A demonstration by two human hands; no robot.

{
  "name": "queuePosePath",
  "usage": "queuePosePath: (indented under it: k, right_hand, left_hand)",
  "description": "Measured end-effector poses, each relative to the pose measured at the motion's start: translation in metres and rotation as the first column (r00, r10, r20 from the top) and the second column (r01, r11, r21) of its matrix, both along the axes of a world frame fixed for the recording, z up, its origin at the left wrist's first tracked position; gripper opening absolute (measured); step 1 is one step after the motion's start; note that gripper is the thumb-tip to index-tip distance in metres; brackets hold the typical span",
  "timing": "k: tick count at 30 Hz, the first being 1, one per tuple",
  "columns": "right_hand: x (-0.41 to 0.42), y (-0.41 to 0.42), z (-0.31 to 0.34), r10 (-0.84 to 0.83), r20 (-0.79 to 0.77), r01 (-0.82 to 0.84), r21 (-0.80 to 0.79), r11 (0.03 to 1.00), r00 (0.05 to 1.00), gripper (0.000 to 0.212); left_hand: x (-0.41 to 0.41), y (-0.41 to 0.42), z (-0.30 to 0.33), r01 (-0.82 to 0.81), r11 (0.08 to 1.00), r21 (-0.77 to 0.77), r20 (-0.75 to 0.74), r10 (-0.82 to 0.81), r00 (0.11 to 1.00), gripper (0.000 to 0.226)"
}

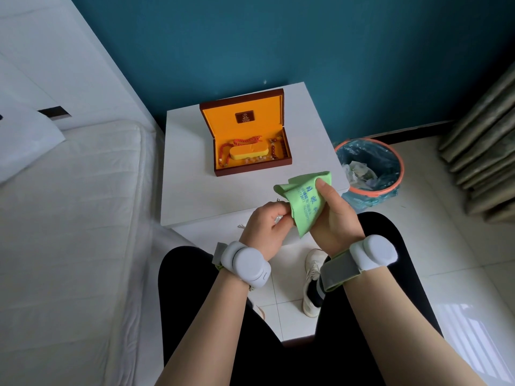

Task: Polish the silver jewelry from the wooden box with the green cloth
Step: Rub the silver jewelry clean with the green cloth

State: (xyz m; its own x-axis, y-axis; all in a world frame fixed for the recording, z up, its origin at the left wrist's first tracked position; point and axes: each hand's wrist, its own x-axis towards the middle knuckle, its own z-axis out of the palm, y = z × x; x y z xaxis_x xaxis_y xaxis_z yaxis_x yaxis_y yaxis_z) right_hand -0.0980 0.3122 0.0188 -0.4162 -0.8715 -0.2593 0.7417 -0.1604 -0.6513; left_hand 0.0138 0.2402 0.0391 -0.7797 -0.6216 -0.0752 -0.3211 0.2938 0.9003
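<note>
Both bare forearms reach forward from the near edge, each wrist wearing a white band. The left hand [266,225] is curled closed, fingers pinched on something small and pale that cannot be made out. The right hand [333,215], just beside it, grips a cloth [302,201], thumb on top pointing far.
</note>
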Motion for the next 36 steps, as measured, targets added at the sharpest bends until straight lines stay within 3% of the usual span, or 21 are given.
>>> queuePosePath:
  k: [6,13,25,27,29,36]
  right_hand:
    - [0.008,0.001,-0.006,-0.006,0.03,0.006,-0.01,1.0,1.0,0.04]
    - [0.017,0.003,-0.01,0.013,-0.064,-0.013,-0.003,1.0,0.998,0.019]
    - [0.003,-0.001,-0.004,0.041,0.012,-0.04,-0.073,0.997,0.999,0.041]
    - [0.008,0.0,-0.007,0.04,-0.016,-0.04,-0.019,0.999,0.999,0.037]
    - [0.013,0.001,-0.01,0.028,-0.049,-0.028,0.012,1.0,0.998,0.027]
    - [0.01,0.0,-0.01,0.011,-0.096,-0.011,-0.002,1.0,0.995,0.016]
  left_hand:
    - [0.0,-0.001,-0.001,-0.035,0.999,0.037,0.017,0.035,0.999,0.037]
    - [0.003,-0.003,-0.003,-0.062,0.992,0.114,-0.013,0.064,0.998,0.032]
    - [0.002,-0.004,-0.007,-0.027,0.993,0.113,0.027,0.024,0.999,0.029]
    - [0.001,-0.006,-0.006,-0.052,0.994,0.095,0.035,0.049,0.998,0.032]
    - [0.0,-0.005,-0.003,-0.044,0.992,0.122,-0.005,0.045,0.999,0.019]
    - [0.002,-0.005,-0.003,-0.042,0.993,0.109,0.017,0.041,0.999,0.022]
